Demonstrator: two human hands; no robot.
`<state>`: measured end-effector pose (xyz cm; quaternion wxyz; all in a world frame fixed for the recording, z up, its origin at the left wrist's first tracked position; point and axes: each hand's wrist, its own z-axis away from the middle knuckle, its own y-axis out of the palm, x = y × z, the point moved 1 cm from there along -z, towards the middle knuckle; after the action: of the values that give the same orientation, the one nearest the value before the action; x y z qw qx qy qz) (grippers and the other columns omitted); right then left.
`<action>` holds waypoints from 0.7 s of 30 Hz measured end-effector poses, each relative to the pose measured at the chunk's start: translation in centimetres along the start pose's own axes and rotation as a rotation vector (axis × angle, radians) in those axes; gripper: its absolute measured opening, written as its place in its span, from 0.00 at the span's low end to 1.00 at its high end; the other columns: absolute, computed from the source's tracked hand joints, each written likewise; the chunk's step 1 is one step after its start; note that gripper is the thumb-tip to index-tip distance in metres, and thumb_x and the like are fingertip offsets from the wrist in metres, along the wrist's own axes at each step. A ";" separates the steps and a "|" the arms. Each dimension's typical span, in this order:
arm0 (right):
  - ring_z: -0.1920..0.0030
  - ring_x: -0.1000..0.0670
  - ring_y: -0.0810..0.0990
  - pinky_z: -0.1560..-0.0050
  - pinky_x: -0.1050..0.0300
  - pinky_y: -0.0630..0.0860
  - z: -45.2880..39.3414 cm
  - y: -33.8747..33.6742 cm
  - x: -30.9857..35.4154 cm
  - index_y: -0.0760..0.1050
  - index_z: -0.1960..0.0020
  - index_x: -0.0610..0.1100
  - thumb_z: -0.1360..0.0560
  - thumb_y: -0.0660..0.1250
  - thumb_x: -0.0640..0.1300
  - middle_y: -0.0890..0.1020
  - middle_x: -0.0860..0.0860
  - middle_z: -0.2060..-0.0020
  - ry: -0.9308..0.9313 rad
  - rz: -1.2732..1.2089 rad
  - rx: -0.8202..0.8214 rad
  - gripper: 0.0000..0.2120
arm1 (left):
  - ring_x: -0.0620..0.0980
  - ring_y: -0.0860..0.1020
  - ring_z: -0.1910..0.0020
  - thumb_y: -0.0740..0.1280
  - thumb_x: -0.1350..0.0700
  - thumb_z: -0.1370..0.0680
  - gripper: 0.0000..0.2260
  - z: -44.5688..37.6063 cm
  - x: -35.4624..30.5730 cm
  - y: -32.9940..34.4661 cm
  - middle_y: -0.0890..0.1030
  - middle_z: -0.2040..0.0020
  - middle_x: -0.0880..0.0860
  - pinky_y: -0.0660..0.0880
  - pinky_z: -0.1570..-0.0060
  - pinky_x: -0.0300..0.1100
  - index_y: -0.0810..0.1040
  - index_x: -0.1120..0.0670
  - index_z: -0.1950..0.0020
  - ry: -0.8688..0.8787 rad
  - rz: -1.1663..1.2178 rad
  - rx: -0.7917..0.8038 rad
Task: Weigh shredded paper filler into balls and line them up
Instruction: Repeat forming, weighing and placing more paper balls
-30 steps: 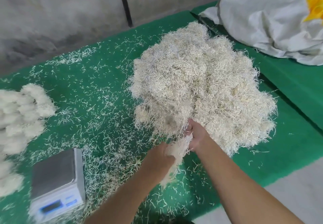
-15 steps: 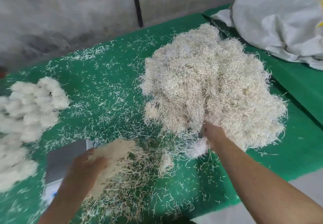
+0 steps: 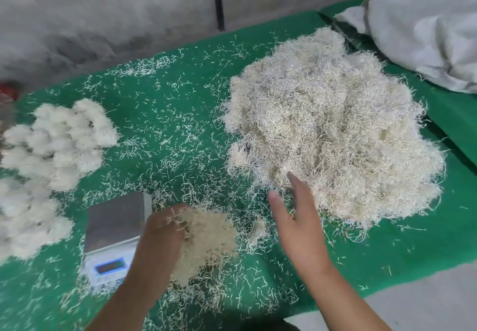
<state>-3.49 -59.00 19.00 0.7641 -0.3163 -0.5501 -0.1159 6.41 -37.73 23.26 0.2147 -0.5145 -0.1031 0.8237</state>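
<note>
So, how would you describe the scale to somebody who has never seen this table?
On the green table, look at the near left edge, below the row of white paper balls. The scale is there: the only hard, flat, grey thing, with a small blue display.

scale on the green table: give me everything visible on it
The digital scale is small and boxy: a bare grey metal platter on top, a white plastic body, and a blue-framed dark display on the near face, reading illegible. It sits flat on the green mat, near the front edge, among loose shreds. Nothing lies on the platter. The left hand, gripping a paper clump, overlaps its right side; contact is unclear.
</note>
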 end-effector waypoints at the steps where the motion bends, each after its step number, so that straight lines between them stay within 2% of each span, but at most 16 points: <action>1: 0.22 0.59 0.64 0.20 0.46 0.59 0.4 0.9 1.8 0.56 0.19 0.67 0.24 0.56 0.78 0.63 0.66 0.21 0.043 -0.164 0.096 0.37 | 0.40 0.71 0.77 0.60 0.73 0.20 0.19 0.2 -0.4 1.0 0.84 0.53 0.54 0.65 0.83 0.31 0.82 0.52 0.51 0.007 -0.010 0.025; 2: 0.23 0.57 0.68 0.20 0.42 0.60 0.7 2.0 3.3 0.59 0.20 0.69 0.26 0.54 0.80 0.67 0.65 0.22 0.124 -0.345 0.202 0.37 | 0.40 0.74 0.73 0.60 0.71 0.19 0.16 0.3 -0.8 1.7 0.82 0.46 0.52 0.68 0.80 0.31 0.81 0.52 0.49 0.030 -0.012 0.040; 3: 0.25 0.53 0.72 0.20 0.38 0.61 1.0 3.3 4.3 0.64 0.22 0.68 0.26 0.55 0.80 0.73 0.61 0.25 0.230 -0.552 0.307 0.36 | 0.41 0.77 0.69 0.61 0.69 0.18 0.15 0.5 -1.3 2.5 0.82 0.45 0.50 0.71 0.77 0.30 0.80 0.51 0.47 0.048 0.014 0.050; 4: 0.28 0.50 0.76 0.22 0.36 0.65 1.4 4.5 5.3 0.70 0.24 0.64 0.24 0.56 0.77 0.79 0.55 0.29 0.325 -0.744 0.434 0.33 | 0.41 0.81 0.67 0.61 0.68 0.17 0.14 0.7 -2.0 3.1 0.84 0.50 0.50 0.73 0.74 0.30 0.81 0.50 0.45 0.081 0.062 0.063; 5: 0.31 0.49 0.80 0.25 0.39 0.71 1.8 5.7 5.9 0.78 0.29 0.60 0.23 0.58 0.73 0.83 0.52 0.35 0.378 -0.864 0.539 0.29 | 0.41 0.83 0.65 0.60 0.65 0.16 0.13 1.1 -2.6 3.7 0.86 0.56 0.51 0.76 0.71 0.32 0.81 0.50 0.45 0.098 0.104 0.090; 6: 0.34 0.49 0.82 0.30 0.46 0.77 2.1 6.6 6.5 0.84 0.36 0.57 0.23 0.60 0.71 0.86 0.50 0.40 0.432 -0.908 0.591 0.27 | 0.44 0.85 0.61 0.59 0.61 0.15 0.11 1.2 -2.9 4.1 0.86 0.57 0.51 0.79 0.66 0.37 0.80 0.51 0.44 0.132 0.105 0.093; 7: 0.35 0.50 0.83 0.35 0.53 0.80 2.5 7.2 7.2 0.86 0.41 0.56 0.24 0.62 0.71 0.87 0.51 0.43 0.469 -0.932 0.589 0.26 | 0.47 0.85 0.55 0.58 0.56 0.14 0.10 1.5 -3.0 4.5 0.85 0.54 0.50 0.82 0.58 0.43 0.79 0.50 0.43 0.179 0.072 0.080; 9: 0.38 0.48 0.85 0.36 0.51 0.80 2.7 8.4 7.0 0.87 0.41 0.50 0.21 0.63 0.69 0.87 0.49 0.45 0.569 -1.028 0.559 0.27 | 0.48 0.78 0.37 0.53 0.42 0.18 0.14 2.2 -2.7 4.9 0.79 0.41 0.44 0.76 0.37 0.53 0.76 0.40 0.40 0.279 -0.030 0.056; 10: 0.43 0.47 0.86 0.38 0.49 0.79 2.8 8.8 6.9 0.85 0.42 0.45 0.17 0.60 0.66 0.86 0.46 0.47 0.599 -1.065 0.542 0.27 | 0.50 0.73 0.31 0.51 0.38 0.22 0.20 2.5 -2.3 5.2 0.76 0.34 0.44 0.71 0.31 0.54 0.74 0.39 0.35 0.303 -0.132 0.047; 11: 0.50 0.48 0.86 0.43 0.51 0.79 2.9 9.3 6.6 0.83 0.45 0.43 0.14 0.58 0.61 0.84 0.45 0.52 0.606 -1.100 0.550 0.24 | 0.53 0.70 0.28 0.48 0.38 0.24 0.28 2.8 -1.9 5.4 0.75 0.30 0.48 0.67 0.28 0.54 0.74 0.45 0.30 0.301 -0.237 0.001; 12: 0.56 0.51 0.84 0.49 0.54 0.79 3.2 9.8 6.6 0.79 0.48 0.43 0.12 0.56 0.55 0.82 0.45 0.55 0.622 -1.109 0.526 0.20 | 0.53 0.70 0.28 0.47 0.39 0.24 0.31 3.2 -1.9 5.2 0.74 0.29 0.50 0.65 0.27 0.52 0.74 0.51 0.28 0.294 -0.359 -0.088; 13: 0.58 0.51 0.84 0.52 0.54 0.79 3.5 10.4 6.6 0.77 0.49 0.42 0.12 0.55 0.49 0.80 0.44 0.57 0.664 -1.130 0.485 0.16 | 0.51 0.71 0.30 0.46 0.40 0.23 0.32 3.3 -1.9 4.8 0.75 0.32 0.47 0.64 0.29 0.49 0.74 0.53 0.28 0.305 -0.439 -0.158; 14: 0.56 0.47 0.84 0.48 0.51 0.80 4.2 10.7 6.9 0.77 0.46 0.40 0.13 0.56 0.47 0.81 0.42 0.55 0.684 -1.124 0.468 0.15 | 0.47 0.71 0.35 0.46 0.40 0.21 0.29 3.2 -1.5 4.0 0.73 0.39 0.42 0.65 0.32 0.46 0.75 0.52 0.31 0.364 -0.463 -0.162; 17: 0.37 0.41 0.83 0.29 0.41 0.74 6.9 12.1 8.2 0.77 0.32 0.36 0.14 0.57 0.56 0.83 0.38 0.39 0.650 -1.066 0.474 0.26 | 0.40 0.70 0.54 0.53 0.39 0.15 0.15 1.7 0.1 -0.3 0.72 0.54 0.38 0.69 0.49 0.38 0.72 0.45 0.51 0.604 -0.473 -0.104; 18: 0.35 0.41 0.82 0.27 0.40 0.73 7.5 12.7 8.7 0.77 0.30 0.38 0.14 0.58 0.58 0.83 0.38 0.36 0.643 -1.040 0.475 0.27 | 0.38 0.70 0.57 0.55 0.40 0.15 0.14 1.1 0.5 -2.1 0.72 0.59 0.39 0.66 0.56 0.33 0.69 0.44 0.57 0.644 -0.456 -0.113; 21: 0.30 0.40 0.79 0.24 0.38 0.71 8.7 14.7 9.4 0.74 0.26 0.40 0.15 0.61 0.59 0.80 0.38 0.32 0.672 -1.072 0.480 0.28 | 0.40 0.70 0.67 0.58 0.44 0.15 0.17 -0.2 1.6 -5.2 0.71 0.69 0.42 0.61 0.68 0.34 0.67 0.44 0.64 0.642 -0.315 -0.092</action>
<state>1.02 -40.68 24.02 0.7795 0.2320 -0.3739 -0.4458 7.30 -32.42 23.87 0.3368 -0.7340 -0.1454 0.5716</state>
